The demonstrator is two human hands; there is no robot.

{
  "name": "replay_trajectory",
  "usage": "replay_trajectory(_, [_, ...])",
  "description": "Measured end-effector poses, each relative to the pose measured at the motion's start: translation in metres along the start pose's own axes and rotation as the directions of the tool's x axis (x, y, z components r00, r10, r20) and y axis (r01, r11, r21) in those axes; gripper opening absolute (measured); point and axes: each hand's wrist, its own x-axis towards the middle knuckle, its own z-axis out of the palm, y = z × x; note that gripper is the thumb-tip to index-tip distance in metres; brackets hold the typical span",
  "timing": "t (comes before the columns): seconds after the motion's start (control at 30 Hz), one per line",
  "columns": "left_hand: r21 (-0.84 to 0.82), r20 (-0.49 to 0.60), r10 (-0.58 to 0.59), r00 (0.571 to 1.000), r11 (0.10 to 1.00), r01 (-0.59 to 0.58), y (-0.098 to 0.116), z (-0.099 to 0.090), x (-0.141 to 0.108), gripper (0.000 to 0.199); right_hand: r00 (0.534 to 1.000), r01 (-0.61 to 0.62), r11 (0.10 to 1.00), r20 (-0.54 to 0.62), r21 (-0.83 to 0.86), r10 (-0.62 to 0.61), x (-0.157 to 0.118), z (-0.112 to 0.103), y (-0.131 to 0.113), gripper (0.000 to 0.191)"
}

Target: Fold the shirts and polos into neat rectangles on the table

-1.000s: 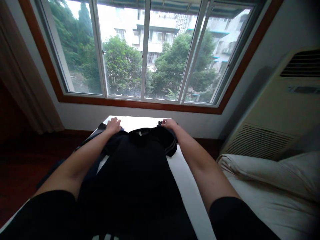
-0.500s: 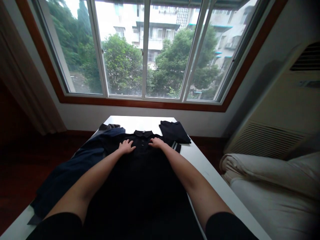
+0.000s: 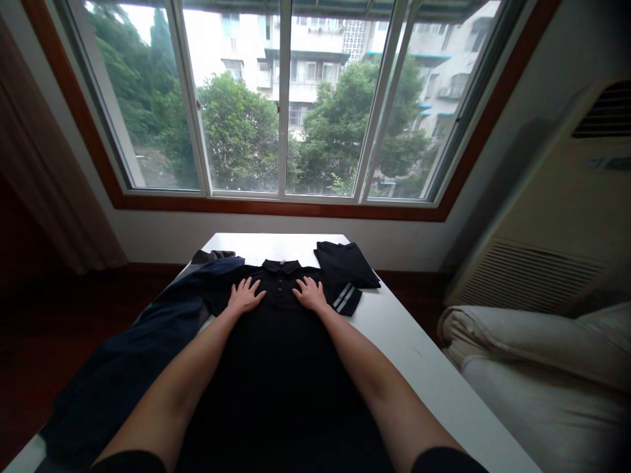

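I viewed the work from afar through the head camera; the black shirt [image 3: 279, 322] lay face up along the white table [image 3: 419, 361], its collar [image 3: 280, 267] toward the window [image 3: 282, 144]; its lower part merged with the wearer's dark clothing and could not be told apart. One second earlier both hands were out at the shirt's shoulders and the buttons were not visible; at this moment the left hand [image 3: 245, 297] and right hand [image 3: 309, 293] rested on the chest, one each side of the buttons; both were open, palms down, fingers spread, gripping nothing. The striped sleeve [image 3: 348, 299] lay flatter than before.

A folded dark cloth [image 3: 346, 264] sat just beside that sleeve, limiting room there; a navy garment [image 3: 148, 335] crowded the left side, its border with the shirt unclear; pale bedding [image 3: 537, 345] lay to the right, apart from the shirt.
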Motion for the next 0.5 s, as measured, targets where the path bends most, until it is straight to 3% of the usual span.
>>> replay_trajectory(0.13, [0.011,-0.137,0.014,0.990,1.000,-0.013,0.003,-0.002,-0.006,0.066,0.995,0.067,0.997,-0.081,0.030,-0.064,-0.004,0.000,0.005,0.054])
replay_trajectory(0.27, [0.038,-0.292,0.075,0.953,0.997,-0.067,0.028,-0.009,-0.017,0.042,0.975,0.131,0.984,-0.196,0.123,-0.106,-0.006,-0.002,0.008,0.035])
replay_trajectory(0.37, [-0.041,-0.275,0.076,0.958,0.995,-0.091,0.057,-0.007,-0.026,0.040,0.952,0.143,0.964,-0.298,0.225,-0.072,-0.007,-0.005,0.011,0.024])
replay_trajectory(0.5, [-0.093,-0.172,0.112,0.979,0.987,-0.129,0.081,0.009,-0.040,0.057,0.922,0.132,0.918,-0.386,0.373,0.024,-0.011,-0.007,0.023,0.024])
